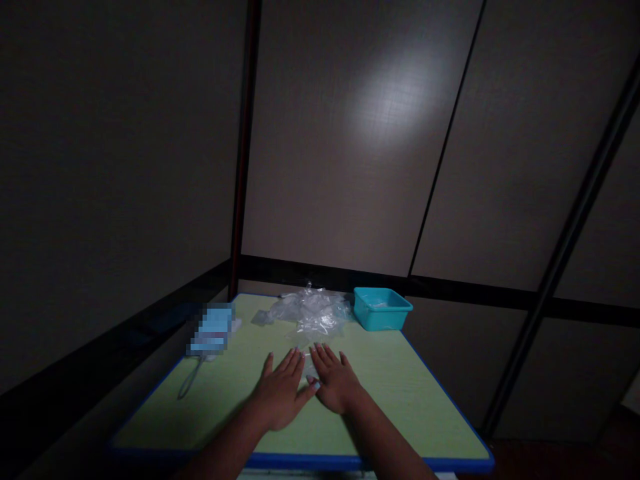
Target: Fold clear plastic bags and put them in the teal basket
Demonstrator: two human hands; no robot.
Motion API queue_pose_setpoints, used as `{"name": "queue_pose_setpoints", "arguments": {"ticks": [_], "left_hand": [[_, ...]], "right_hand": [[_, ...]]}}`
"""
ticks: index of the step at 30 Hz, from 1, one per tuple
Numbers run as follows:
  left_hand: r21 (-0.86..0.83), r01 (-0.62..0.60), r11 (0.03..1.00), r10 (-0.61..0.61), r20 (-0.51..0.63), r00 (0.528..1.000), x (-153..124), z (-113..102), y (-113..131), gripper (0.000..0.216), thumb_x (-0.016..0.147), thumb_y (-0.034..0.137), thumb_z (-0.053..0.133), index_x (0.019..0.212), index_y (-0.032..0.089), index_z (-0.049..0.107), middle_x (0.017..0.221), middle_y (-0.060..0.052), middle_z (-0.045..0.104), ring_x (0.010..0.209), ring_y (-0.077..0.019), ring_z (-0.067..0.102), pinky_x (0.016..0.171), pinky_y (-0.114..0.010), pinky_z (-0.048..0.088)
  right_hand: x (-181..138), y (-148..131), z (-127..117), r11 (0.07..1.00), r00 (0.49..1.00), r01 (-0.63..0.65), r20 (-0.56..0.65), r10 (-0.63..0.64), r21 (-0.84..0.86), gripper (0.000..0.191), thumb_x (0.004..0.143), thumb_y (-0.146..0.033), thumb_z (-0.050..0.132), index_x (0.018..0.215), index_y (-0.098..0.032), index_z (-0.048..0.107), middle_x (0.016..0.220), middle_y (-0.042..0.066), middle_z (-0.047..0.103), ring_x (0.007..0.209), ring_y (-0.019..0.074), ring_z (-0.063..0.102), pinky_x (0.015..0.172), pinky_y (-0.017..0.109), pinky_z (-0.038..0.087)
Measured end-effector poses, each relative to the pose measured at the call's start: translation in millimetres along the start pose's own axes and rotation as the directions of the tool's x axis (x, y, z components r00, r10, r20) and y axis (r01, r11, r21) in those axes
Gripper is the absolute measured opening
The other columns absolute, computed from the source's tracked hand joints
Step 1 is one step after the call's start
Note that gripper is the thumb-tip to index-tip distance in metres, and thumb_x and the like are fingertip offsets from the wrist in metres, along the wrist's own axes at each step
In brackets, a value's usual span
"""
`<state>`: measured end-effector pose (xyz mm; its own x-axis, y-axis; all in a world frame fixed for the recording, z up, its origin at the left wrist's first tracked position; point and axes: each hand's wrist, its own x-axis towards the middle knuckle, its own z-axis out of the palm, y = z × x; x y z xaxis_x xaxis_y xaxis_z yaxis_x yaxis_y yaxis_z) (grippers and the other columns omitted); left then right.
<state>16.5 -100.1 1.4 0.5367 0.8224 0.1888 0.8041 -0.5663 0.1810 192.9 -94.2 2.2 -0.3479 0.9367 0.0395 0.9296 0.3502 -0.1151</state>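
My left hand (pixel 281 393) lies flat on the green table with its fingers stretched out. Beside it my right hand (pixel 336 381) is also flat, fingers extended, and the two thumbs come close together. Between and partly under the fingers is a small clear plastic bag (pixel 309 365), mostly hidden by the hands. Just beyond the fingertips lies a loose heap of clear plastic bags (pixel 317 312), crumpled and shiny.
A turquoise plastic basin (pixel 383 317) stands at the table's back right, with some clear plastic inside. On the left edge lies a blurred-out blue item (pixel 213 330) with a strap loop (pixel 190 380). The green table (pixel 400 400) has a blue rim, and panelled walls (pixel 340 167) enclose its back and left.
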Motion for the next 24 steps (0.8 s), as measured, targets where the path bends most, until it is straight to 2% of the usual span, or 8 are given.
{"name": "queue_pose_setpoints", "arguments": {"ticks": [7,11,14,17,20,24], "left_hand": [[0.016,0.038,0.999,-0.038,-0.004,0.999,-9.0,-2.2,-7.5,0.074,0.084,0.064,0.011,0.139,0.016,0.022,0.144,-0.011,0.018,0.133,-0.0252,0.013,0.104,-0.056,0.006],[0.007,0.095,0.995,-0.094,-0.054,0.994,-10.6,-3.6,-5.5,0.073,0.084,0.063,0.013,0.139,0.015,0.022,0.144,-0.012,0.017,0.134,-0.0257,0.010,0.104,-0.056,0.006],[-0.009,0.008,1.000,-0.009,-0.080,0.997,-12.4,-6.3,-5.3,0.064,0.085,0.062,0.016,0.138,0.026,0.021,0.146,-0.006,0.015,0.134,-0.0249,0.007,0.103,-0.057,0.005],[-0.040,-0.093,0.995,0.092,-0.028,0.995,-13.4,-8.9,-6.4,0.054,0.087,0.059,0.018,0.135,0.036,0.026,0.146,-0.001,0.018,0.134,-0.0239,0.010,0.103,-0.057,0.005],[-0.072,-0.100,0.992,0.101,0.010,0.995,-12.8,-9.4,-7.5,0.052,0.087,0.058,0.019,0.134,0.036,0.030,0.144,-0.002,0.024,0.133,-0.0235,0.015,0.103,-0.056,0.008],[-0.089,-0.092,0.992,0.092,0.003,0.996,-12.1,-8.0,-8.4,0.051,0.087,0.058,0.021,0.132,0.035,0.034,0.143,-0.002,0.027,0.133,-0.0236,0.018,0.103,-0.055,0.010]], "right_hand": [[-1.1,-0.4,-0.7,1.000,1.000,-0.003,-0.015,0.003,0.020,0.065,0.085,-0.052,0.026,0.141,-0.026,0.006,0.147,0.004,0.005,0.134,0.0224,0.003,0.104,0.052,0.006],[-1.9,-0.8,-1.7,1.000,1.000,-0.002,-0.009,0.002,0.022,0.065,0.085,-0.052,0.026,0.141,-0.025,0.005,0.147,0.004,0.005,0.134,0.0217,0.002,0.104,0.052,0.005],[-2.5,-2.4,-3.8,1.000,1.000,-0.012,0.003,0.012,0.023,0.066,0.085,-0.052,0.025,0.141,-0.025,0.005,0.147,0.004,0.003,0.134,0.0215,0.001,0.104,0.051,0.005],[-3.3,-4.5,-6.8,1.000,1.000,-0.018,0.012,0.018,0.025,0.065,0.085,-0.053,0.023,0.141,-0.025,0.005,0.147,0.003,0.002,0.134,0.0210,0.000,0.104,0.051,0.005],[-4.1,-5.7,-8.7,1.000,0.999,-0.022,0.027,0.021,0.019,0.064,0.086,-0.052,0.022,0.141,-0.024,0.005,0.147,0.003,0.002,0.134,0.0208,0.000,0.104,0.050,0.005],[-4.3,-6.3,-9.1,1.000,0.999,-0.023,0.023,0.022,0.016,0.065,0.086,-0.053,0.022,0.141,-0.024,0.005,0.147,0.003,0.002,0.134,0.0208,0.000,0.104,0.050,0.005]]}}
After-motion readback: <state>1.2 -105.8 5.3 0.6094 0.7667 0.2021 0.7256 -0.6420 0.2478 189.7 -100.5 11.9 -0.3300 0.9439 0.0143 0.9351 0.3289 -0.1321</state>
